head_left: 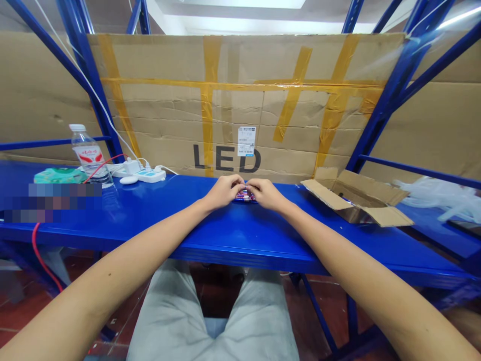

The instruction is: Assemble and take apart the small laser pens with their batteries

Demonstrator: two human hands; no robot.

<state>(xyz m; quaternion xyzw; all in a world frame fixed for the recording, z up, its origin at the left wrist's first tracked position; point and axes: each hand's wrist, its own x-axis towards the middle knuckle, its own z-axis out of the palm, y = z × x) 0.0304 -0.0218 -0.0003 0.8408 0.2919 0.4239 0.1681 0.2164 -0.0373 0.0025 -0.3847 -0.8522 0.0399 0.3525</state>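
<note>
My left hand (225,191) and my right hand (266,193) meet at the middle of the blue table (233,230), near its back. Thumb and fingers of each are pinched together, fingertips almost touching. Whatever they pinch is too small or too covered to make out. Just below the fingertips lies a small shiny cluster (246,196) in red, blue and silver, partly hidden by both hands. Its kind is not clear from here.
On the right stands an open cardboard box (351,213) with its flaps spread. Clear plastic wrapping (443,198) lies beyond it. To the left are a water bottle (90,158), a white power strip (145,174) and a green packet (60,175). A tall cardboard sheet (165,120) closes off the back.
</note>
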